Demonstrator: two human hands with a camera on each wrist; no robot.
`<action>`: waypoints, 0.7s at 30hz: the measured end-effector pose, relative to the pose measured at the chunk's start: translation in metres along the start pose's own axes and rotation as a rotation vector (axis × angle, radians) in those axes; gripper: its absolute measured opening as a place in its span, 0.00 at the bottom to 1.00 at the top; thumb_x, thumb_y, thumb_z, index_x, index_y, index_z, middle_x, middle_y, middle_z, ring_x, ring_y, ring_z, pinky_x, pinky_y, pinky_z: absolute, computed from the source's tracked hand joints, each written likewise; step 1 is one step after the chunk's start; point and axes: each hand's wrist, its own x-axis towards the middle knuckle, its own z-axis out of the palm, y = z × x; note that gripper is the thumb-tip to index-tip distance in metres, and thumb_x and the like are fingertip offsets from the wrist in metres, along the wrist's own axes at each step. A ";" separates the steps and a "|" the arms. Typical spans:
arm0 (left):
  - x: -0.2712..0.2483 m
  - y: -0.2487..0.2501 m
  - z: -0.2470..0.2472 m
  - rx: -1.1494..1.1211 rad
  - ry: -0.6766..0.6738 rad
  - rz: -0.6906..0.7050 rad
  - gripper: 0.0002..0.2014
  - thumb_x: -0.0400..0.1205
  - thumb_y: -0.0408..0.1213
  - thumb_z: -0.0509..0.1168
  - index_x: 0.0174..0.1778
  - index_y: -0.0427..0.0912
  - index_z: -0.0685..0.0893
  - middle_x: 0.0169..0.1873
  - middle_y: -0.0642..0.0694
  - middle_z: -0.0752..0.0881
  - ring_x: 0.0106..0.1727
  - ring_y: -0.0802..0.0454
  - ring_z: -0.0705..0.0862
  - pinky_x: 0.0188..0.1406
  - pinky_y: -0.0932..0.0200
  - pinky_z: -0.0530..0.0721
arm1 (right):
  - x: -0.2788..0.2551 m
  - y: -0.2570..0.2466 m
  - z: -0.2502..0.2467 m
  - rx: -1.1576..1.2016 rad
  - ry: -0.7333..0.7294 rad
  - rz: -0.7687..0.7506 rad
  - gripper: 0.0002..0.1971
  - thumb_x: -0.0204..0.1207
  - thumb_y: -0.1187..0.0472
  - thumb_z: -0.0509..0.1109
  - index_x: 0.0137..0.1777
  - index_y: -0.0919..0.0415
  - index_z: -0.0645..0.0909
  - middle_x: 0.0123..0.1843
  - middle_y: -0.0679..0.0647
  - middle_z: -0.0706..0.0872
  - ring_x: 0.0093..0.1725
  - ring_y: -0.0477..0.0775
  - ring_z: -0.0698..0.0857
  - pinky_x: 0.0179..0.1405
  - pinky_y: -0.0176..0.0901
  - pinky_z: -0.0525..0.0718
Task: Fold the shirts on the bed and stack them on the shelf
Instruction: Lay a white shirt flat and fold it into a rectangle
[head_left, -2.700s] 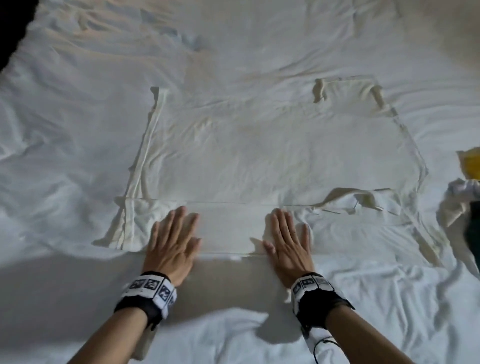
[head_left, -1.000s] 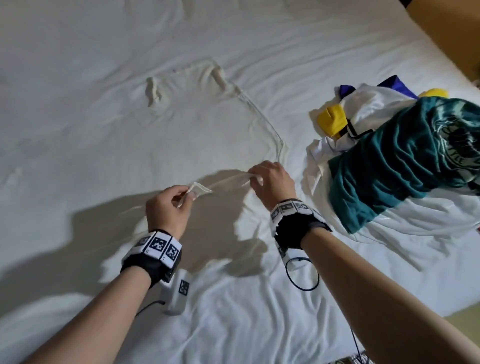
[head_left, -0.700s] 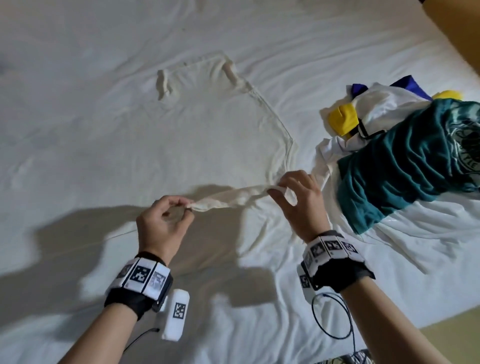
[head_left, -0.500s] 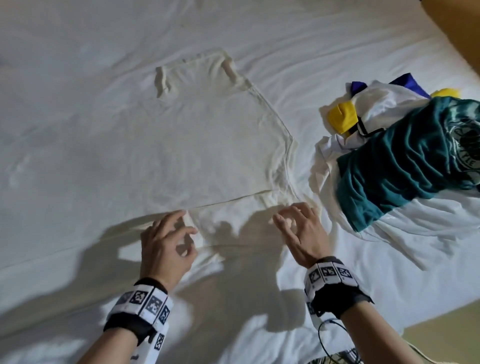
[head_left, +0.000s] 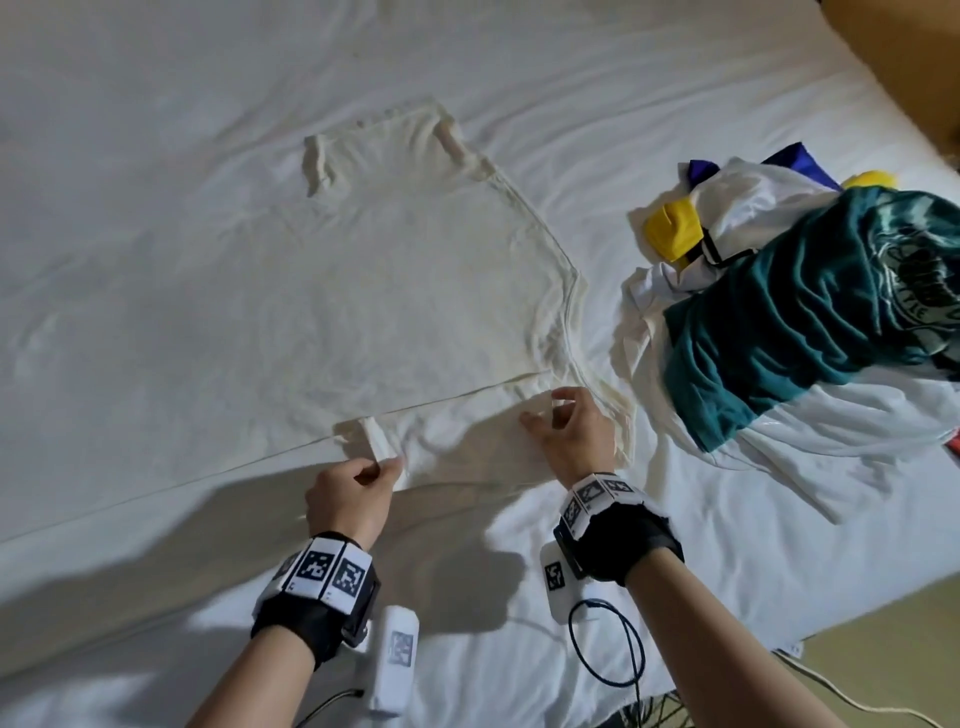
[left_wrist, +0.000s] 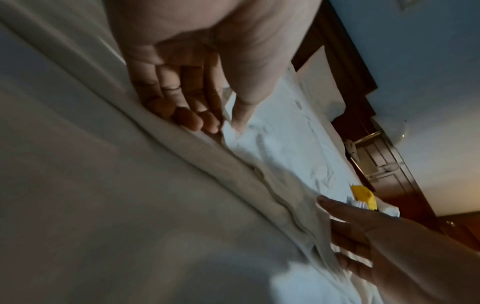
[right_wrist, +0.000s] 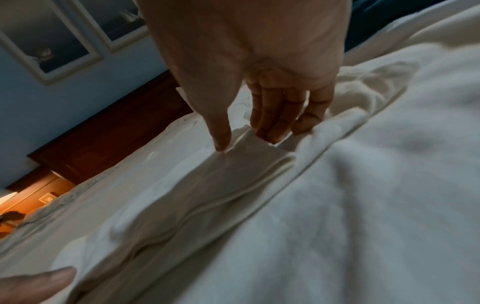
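While both hands work its near edge, one cream shirt lies spread flat on the bed in the head view. Right of the shirt sits a heap of three or so garments: a teal shirt with a pale round print whose lettering is too small to read, a white piece and yellow cloth. The left hand, at the shirt's near hem, pinches a small raised tab of fabric between thumb and curled fingers. The right hand, at the shirt's near right corner, has thumb and forefinger closed on a thin fold, the other fingers loosely spread. Each wrist carries a band of black-and-white square markers.

From the left wrist, the left hand shows fingers bunched together against the thumb, nipping the shirt edge; the right hand reaches in beyond it along the same fold.

From the right wrist, the right hand has its thumb apart from three close-set fingers, tips pressing down on a folded ridge of shirt; whether they grip there I cannot tell. One left fingertip shows at the ridge's near end.
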 end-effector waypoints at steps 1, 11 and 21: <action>0.000 0.003 -0.002 -0.017 -0.013 -0.012 0.15 0.77 0.48 0.73 0.31 0.40 0.88 0.30 0.45 0.88 0.38 0.44 0.85 0.39 0.56 0.80 | 0.003 -0.002 0.000 0.021 -0.001 0.000 0.24 0.69 0.50 0.80 0.63 0.52 0.77 0.50 0.50 0.88 0.53 0.54 0.86 0.57 0.54 0.84; -0.021 0.011 -0.003 -0.563 -0.170 -0.282 0.04 0.75 0.26 0.74 0.41 0.29 0.87 0.31 0.36 0.87 0.22 0.52 0.87 0.17 0.65 0.81 | 0.014 -0.017 -0.009 0.069 -0.052 -0.087 0.19 0.77 0.62 0.73 0.66 0.55 0.76 0.51 0.53 0.84 0.52 0.56 0.84 0.51 0.48 0.82; -0.017 -0.007 0.004 -0.584 -0.168 -0.270 0.07 0.76 0.30 0.75 0.39 0.29 0.87 0.31 0.36 0.88 0.26 0.47 0.88 0.23 0.59 0.86 | -0.003 0.000 -0.023 0.016 -0.127 -0.082 0.33 0.71 0.69 0.75 0.75 0.53 0.70 0.53 0.51 0.84 0.45 0.50 0.84 0.46 0.43 0.84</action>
